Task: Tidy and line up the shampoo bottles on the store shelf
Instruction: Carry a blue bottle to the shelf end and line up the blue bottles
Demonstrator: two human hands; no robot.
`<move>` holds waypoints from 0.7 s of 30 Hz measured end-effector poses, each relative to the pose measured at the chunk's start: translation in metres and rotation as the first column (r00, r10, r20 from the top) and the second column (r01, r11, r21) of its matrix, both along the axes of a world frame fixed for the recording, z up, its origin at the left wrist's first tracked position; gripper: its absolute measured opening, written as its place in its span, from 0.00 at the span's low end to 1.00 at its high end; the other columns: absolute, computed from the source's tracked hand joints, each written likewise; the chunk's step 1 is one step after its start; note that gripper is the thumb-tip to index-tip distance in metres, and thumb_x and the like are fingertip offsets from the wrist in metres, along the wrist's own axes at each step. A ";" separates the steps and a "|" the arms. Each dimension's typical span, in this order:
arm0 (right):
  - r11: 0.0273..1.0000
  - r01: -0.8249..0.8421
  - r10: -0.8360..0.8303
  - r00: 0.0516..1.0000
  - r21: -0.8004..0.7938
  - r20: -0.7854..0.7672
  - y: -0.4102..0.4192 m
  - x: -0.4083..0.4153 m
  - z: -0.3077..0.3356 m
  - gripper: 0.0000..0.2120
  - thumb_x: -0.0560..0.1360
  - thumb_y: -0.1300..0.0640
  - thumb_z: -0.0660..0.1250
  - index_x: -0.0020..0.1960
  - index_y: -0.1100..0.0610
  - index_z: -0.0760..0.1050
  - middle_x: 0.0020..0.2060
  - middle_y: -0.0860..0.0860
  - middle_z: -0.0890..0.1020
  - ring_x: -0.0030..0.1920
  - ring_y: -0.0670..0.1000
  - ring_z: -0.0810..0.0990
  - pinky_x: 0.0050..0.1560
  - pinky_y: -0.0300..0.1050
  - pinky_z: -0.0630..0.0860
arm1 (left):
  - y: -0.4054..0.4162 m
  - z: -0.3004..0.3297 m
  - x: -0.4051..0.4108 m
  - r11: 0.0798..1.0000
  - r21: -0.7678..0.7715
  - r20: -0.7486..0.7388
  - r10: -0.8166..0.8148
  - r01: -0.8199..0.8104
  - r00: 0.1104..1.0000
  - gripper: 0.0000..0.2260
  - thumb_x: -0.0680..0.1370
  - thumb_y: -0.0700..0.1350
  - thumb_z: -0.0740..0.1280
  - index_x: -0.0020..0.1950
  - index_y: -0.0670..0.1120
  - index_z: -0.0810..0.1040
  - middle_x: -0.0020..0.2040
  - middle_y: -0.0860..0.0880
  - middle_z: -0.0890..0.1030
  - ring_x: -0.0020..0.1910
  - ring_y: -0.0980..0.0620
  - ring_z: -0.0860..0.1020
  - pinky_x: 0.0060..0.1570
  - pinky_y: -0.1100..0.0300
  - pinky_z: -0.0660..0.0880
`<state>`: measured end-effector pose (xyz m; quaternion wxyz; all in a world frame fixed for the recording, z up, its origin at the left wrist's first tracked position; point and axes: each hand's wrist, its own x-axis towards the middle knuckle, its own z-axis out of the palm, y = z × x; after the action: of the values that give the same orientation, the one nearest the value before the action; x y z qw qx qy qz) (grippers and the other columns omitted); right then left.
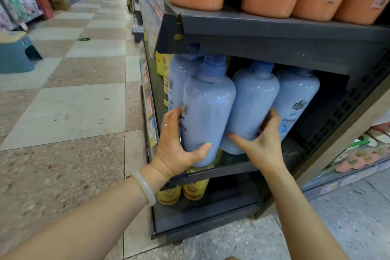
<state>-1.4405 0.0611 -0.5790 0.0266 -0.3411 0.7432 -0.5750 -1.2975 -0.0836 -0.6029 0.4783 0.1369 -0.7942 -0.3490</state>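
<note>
Shelf [232, 170] — both hands grip blue bottles [207, 112].

Four pale blue shampoo bottles on the middle shelf [236, 168], all with darker blue caps tucked under the shelf above. Front bottle [207, 120]: at the shelf's front edge, tilted, base lifted clear, back facing me, in my left hand [176, 145]. Second bottle [251, 107]: touching the first on its right, leaning likewise, plain side out, in my right hand [263, 143]. Third bottle [295, 99]: farther right, label forward. Fourth bottle [179, 78]: behind the first, at the left end.
</note>
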 end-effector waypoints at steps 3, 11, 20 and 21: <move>0.992 -0.004 0.005 1.000 0.127 -0.005 0.012 -0.002 0.004 0.41 0.62 0.55 0.79 0.68 0.54 0.59 0.56 0.42 0.72 0.59 0.47 0.75 0.60 0.49 0.74 | 0.000 0.000 -0.001 1.000 0.000 0.008 0.013 -0.013 1.000 0.34 0.61 0.59 0.70 0.61 0.50 0.62 0.56 0.62 0.63 0.54 0.54 0.69 0.55 0.54 0.71; 0.925 0.381 -0.378 0.916 -0.003 -0.134 0.012 0.041 -0.016 0.31 0.71 0.59 0.71 0.70 0.60 0.61 0.60 0.58 0.71 0.61 0.56 0.71 0.60 0.51 0.71 | 0.001 0.001 0.000 1.000 0.010 0.030 0.005 -0.005 1.000 0.34 0.61 0.59 0.69 0.62 0.50 0.62 0.56 0.61 0.63 0.54 0.55 0.68 0.56 0.55 0.70; 0.877 0.465 -0.466 0.884 -0.120 0.018 -0.031 0.037 -0.009 0.44 0.55 0.54 0.80 0.66 0.60 0.64 0.57 0.59 0.71 0.57 0.62 0.71 0.56 0.60 0.74 | 0.000 -0.001 -0.001 1.000 0.022 0.018 -0.001 0.001 1.000 0.34 0.60 0.59 0.70 0.62 0.50 0.62 0.56 0.60 0.64 0.55 0.52 0.69 0.56 0.51 0.72; 0.880 0.450 -0.450 0.892 -0.150 0.041 -0.030 0.032 -0.010 0.41 0.54 0.54 0.80 0.63 0.58 0.66 0.54 0.57 0.73 0.55 0.61 0.74 0.53 0.58 0.76 | 0.000 -0.001 -0.001 1.000 0.024 0.019 -0.004 0.003 1.000 0.34 0.60 0.59 0.70 0.62 0.50 0.62 0.56 0.61 0.64 0.55 0.51 0.69 0.56 0.50 0.72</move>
<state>-1.4083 0.0310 -0.5893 -0.1325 -0.1590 0.7549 -0.6223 -1.2982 -0.0832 -0.6037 0.4684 0.1444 -0.7947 -0.3580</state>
